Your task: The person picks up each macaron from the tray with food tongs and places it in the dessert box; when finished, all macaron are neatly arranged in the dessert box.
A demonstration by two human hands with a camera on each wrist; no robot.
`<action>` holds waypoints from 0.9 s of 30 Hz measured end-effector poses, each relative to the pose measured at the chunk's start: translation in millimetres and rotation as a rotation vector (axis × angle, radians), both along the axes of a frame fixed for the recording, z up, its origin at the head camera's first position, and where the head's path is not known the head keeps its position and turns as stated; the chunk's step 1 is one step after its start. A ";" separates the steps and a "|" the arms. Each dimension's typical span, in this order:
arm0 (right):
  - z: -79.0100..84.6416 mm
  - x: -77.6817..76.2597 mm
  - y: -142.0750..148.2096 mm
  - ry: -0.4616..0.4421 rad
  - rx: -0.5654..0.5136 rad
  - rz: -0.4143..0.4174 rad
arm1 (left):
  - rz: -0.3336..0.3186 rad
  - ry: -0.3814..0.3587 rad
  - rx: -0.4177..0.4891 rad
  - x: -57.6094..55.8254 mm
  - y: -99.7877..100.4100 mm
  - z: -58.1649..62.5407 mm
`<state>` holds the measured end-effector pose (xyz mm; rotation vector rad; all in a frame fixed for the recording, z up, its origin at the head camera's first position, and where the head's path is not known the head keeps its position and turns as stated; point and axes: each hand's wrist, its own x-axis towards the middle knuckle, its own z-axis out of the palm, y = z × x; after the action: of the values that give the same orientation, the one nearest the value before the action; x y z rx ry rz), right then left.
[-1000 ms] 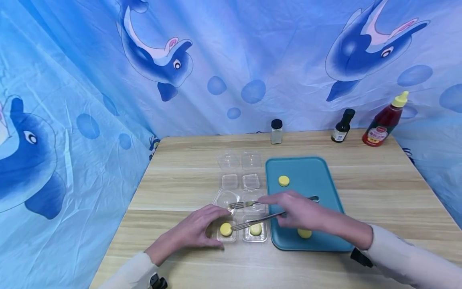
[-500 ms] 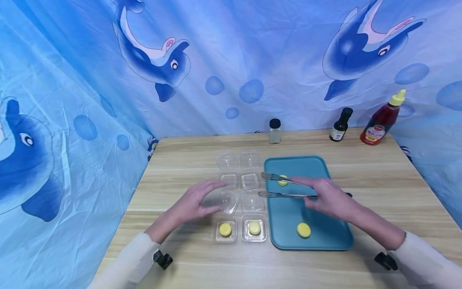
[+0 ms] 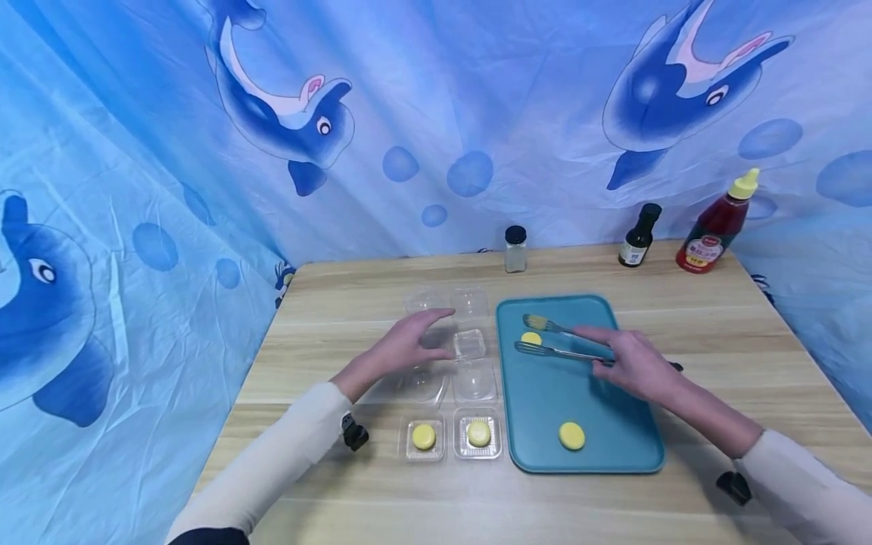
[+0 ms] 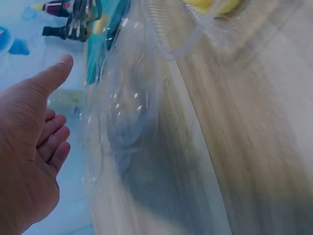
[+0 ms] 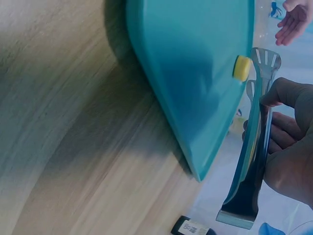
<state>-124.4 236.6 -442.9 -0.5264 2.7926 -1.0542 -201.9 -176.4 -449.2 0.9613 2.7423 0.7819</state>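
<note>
My right hand (image 3: 636,363) grips metal tongs (image 3: 567,354) over the blue tray (image 3: 602,431). Their spread tips lie on either side of a round yellow cake (image 3: 531,338) near the tray's far left; whether they touch it, I cannot tell. A second yellow cake (image 3: 571,436) lies at the tray's front. My left hand (image 3: 406,341), fingers apart and holding nothing, hovers above the clear plastic containers, partly hiding them. In the left wrist view that hand (image 4: 24,156) has its thumb extended. The right wrist view shows the tongs (image 5: 259,166) between thumb and fingers.
Two clear boxes in front each hold a yellow cake (image 3: 424,437). Behind them are a clear domed lid (image 3: 474,381) and a small clear base (image 3: 470,344). A black-capped jar (image 3: 515,251), dark bottle (image 3: 637,238) and red sauce bottle (image 3: 711,233) stand along the back edge.
My right hand has carried the tongs from the front boxes back over the tray to the far cake. The left hand has moved forward from beside the front left box.
</note>
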 end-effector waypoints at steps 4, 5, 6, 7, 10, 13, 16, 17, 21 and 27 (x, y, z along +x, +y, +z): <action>-5.6 -2.2 0.0 -0.023 0.000 -0.009 | -0.001 -0.024 -0.041 -3.1 12.8 -3.8; -6.8 -2.6 0.0 -0.028 0.002 -0.010 | 0.000 -0.024 -0.053 -3.4 15.2 -4.4; -8.0 -2.9 0.1 -0.032 0.002 -0.010 | 0.002 -0.020 -0.064 -3.5 17.0 -5.2; -9.1 -3.1 0.3 -0.033 0.002 -0.012 | 0.004 -0.015 -0.072 -3.6 18.8 -5.8; -11.9 -3.3 1.6 -0.036 0.004 -0.017 | 0.005 0.006 -0.099 -4.4 22.4 -7.8; -14.0 -3.5 3.0 -0.036 0.003 -0.020 | 0.004 0.018 -0.116 -4.9 24.6 -8.4; -15.8 -4.0 4.0 -0.034 -0.002 -0.023 | 0.003 0.021 -0.126 -5.2 26.0 -7.9; -16.5 -4.2 4.2 -0.034 -0.005 -0.024 | 0.003 0.022 -0.131 -5.4 26.3 -7.9; -18.5 -4.6 4.7 -0.035 -0.014 -0.030 | 0.003 0.030 -0.154 -5.9 27.3 -7.9; -18.3 -5.2 4.9 -0.028 -0.014 -0.037 | 0.003 0.043 -0.166 -6.1 28.9 -8.0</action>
<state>-129.6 241.5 -461.2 -0.4601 2.7827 -1.0806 -208.0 -147.5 -457.3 0.9500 2.7928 0.5290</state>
